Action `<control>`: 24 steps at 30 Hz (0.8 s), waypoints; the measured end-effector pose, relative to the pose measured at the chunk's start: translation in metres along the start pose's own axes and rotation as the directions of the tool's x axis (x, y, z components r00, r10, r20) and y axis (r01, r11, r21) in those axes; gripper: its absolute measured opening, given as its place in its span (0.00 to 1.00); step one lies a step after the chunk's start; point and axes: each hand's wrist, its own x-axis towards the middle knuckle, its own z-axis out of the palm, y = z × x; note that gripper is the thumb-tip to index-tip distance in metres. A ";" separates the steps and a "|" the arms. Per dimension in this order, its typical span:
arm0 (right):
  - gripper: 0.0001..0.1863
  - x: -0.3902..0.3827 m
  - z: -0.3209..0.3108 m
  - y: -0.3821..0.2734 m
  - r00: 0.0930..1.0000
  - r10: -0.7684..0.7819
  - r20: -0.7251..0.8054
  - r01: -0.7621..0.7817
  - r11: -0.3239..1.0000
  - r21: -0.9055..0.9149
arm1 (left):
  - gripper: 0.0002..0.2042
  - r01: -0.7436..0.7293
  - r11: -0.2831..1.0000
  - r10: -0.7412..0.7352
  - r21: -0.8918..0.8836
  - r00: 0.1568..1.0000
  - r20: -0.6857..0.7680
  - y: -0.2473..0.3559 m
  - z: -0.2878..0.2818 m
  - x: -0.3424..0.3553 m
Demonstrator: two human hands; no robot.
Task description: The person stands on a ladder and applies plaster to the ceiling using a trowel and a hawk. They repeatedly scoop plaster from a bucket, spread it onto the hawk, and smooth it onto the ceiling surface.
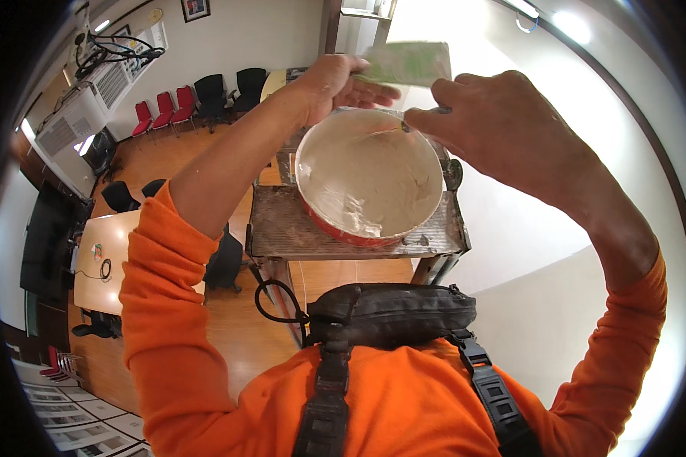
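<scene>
A round red tub (331, 227), filled with smooth cream-coloured paste (370, 175), stands in front of me. Over its far left rim, my left hand (347, 85) pinches the left edge of a flat green spreader plate (408, 64), which looks whitish and slightly blurred. My right hand (495, 114) is closed round a slim tool handle (406, 127) above the far right part of the tub. The handle's end peeks out by the fingers; the rest of that tool is hidden, so its kind is unclear.
The tub rests on a paste-spattered ribbed platform (278, 221) with metal legs. A pale wall (541, 228) rises close on the right. Down on the left are a light table (110, 244), black chairs (212, 95) and red chairs (164, 109). A black pouch (392, 312) sits at my chest.
</scene>
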 end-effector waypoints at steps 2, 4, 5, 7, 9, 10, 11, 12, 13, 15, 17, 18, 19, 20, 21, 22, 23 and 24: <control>0.12 -0.001 -0.006 -0.001 0.998 0.004 0.058 -0.005 1.000 0.017 | 0.24 0.093 0.992 -0.094 0.083 0.996 0.000 -0.004 0.002 0.000; 0.11 -0.004 -0.011 -0.005 0.993 0.021 0.116 -0.023 1.000 0.017 | 0.25 0.055 0.947 -0.031 0.316 0.996 -0.079 -0.010 0.005 0.006; 0.10 -0.004 -0.016 -0.006 0.990 0.012 0.142 -0.017 0.999 0.036 | 0.18 0.060 0.947 -0.004 0.315 0.985 -0.174 -0.012 0.004 0.007; 0.08 -0.005 -0.025 -0.007 0.981 -0.018 0.195 0.003 0.997 0.079 | 0.24 0.068 0.936 -0.028 0.346 0.993 -0.118 -0.011 -0.001 0.008; 0.06 -0.007 -0.037 -0.010 0.956 -0.043 0.289 0.015 0.995 0.098 | 0.29 0.064 0.905 -0.027 0.420 0.995 -0.093 -0.012 -0.004 0.008; 0.05 -0.005 -0.040 -0.010 0.953 -0.063 0.296 0.028 0.992 0.121 | 0.30 0.075 0.906 -0.047 0.417 0.996 -0.077 -0.011 -0.004 0.007; 0.05 -0.008 -0.046 -0.011 0.949 -0.082 0.306 0.037 0.988 0.149 | 0.30 0.086 0.907 -0.066 0.413 0.996 -0.063 -0.008 -0.005 0.006; 0.05 -0.009 -0.052 -0.012 0.944 -0.101 0.314 0.048 0.984 0.173 | 0.31 0.095 0.908 -0.080 0.409 0.995 -0.052 -0.008 -0.007 0.005; 0.04 -0.007 -0.058 -0.013 0.932 -0.115 0.345 0.045 0.978 0.205 | 0.33 0.104 0.908 -0.071 0.405 0.993 -0.096 -0.013 -0.009 0.010; 0.04 -0.006 -0.060 -0.014 0.938 -0.126 0.323 0.028 0.956 0.291 | 0.26 0.105 0.886 0.010 0.451 0.970 -0.245 -0.017 -0.003 0.010; 0.04 -0.008 -0.058 -0.011 0.966 -0.102 0.239 0.003 0.924 0.382 | 0.22 0.073 0.878 0.081 0.473 0.951 -0.297 -0.022 0.001 0.010; 0.04 -0.007 -0.057 -0.010 0.975 -0.081 0.209 -0.014 0.909 0.416 | 0.22 0.030 0.880 0.114 0.474 0.955 -0.272 -0.023 0.000 0.013; 0.05 -0.003 -0.056 -0.008 0.979 -0.052 0.199 -0.040 0.902 0.430 | 0.21 -0.012 0.881 0.147 0.473 0.957 -0.249 -0.024 -0.003 0.015; 0.05 0.000 -0.063 -0.014 0.983 -0.002 0.185 -0.083 0.888 0.451 | 0.20 -0.051 0.873 0.160 0.485 0.969 -0.186 -0.024 -0.007 0.016; 0.06 0.006 -0.068 -0.019 0.984 0.050 0.171 -0.127 0.870 0.477 | 0.19 -0.088 0.863 0.169 0.498 0.978 -0.119 -0.021 -0.007 0.016; 0.06 0.011 -0.074 -0.025 0.983 0.099 0.156 -0.165 0.847 0.505 | 0.18 -0.127 0.853 0.177 0.506 0.983 -0.052 -0.019 -0.007 0.014; 0.06 0.013 -0.073 -0.028 0.980 0.113 0.165 -0.181 0.854 0.487 | 0.18 -0.127 0.870 0.171 0.477 0.984 -0.050 -0.017 -0.010 0.011; 0.06 0.013 -0.073 -0.030 0.974 0.136 0.180 -0.203 0.877 0.435 | 0.17 -0.125 0.883 0.159 0.452 0.987 -0.037 -0.006 -0.001 -0.003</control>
